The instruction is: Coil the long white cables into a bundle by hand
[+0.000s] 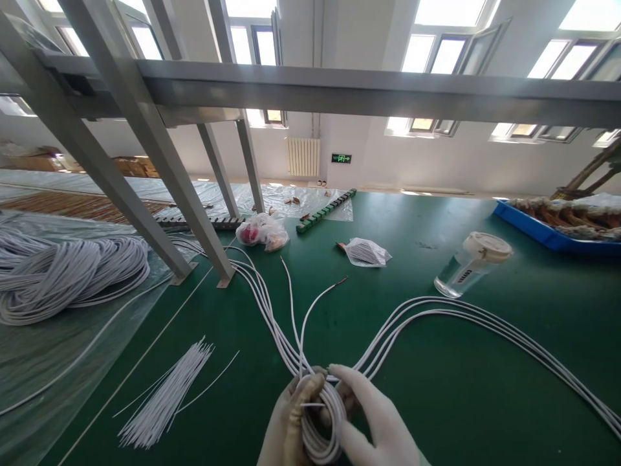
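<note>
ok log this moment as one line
left hand: grips wire coil | right hand: on wire coil | loose wire ends up | green table

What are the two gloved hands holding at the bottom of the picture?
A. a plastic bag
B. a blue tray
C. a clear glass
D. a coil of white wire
D: the left hand and right hand both grip a coil of white wire, while the glass lies apart on the green table.
</note>
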Motion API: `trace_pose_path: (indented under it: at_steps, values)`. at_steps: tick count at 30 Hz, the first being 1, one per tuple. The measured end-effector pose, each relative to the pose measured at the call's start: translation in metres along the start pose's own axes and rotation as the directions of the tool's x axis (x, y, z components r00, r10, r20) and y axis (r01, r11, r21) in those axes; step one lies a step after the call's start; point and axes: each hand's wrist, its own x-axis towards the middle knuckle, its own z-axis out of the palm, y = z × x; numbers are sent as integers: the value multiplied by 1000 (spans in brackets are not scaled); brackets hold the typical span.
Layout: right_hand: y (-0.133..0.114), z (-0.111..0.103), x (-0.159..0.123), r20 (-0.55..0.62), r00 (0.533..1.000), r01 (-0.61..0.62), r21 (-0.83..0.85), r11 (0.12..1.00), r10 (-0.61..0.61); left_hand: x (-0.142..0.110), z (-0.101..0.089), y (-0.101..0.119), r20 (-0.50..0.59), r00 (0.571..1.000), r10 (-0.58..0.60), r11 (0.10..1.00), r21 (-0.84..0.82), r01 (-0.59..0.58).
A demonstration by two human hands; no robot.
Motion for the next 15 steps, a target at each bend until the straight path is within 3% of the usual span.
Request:
trace_pose_path:
  at_steps: [4,9,15]
  values:
    - [-13,15,-3,-116,992,-49,-59,997,42,1,8,15,-32,990,-139,990,3,139]
    - [3,26,8,-214,974,42,-167,985,-78,-16,27,35,-35,951,-307,947,-110,302]
    - [46,27,19,-95,952,243,-350,905,-292,-24,35,48,-29,951,-308,950,-53,307]
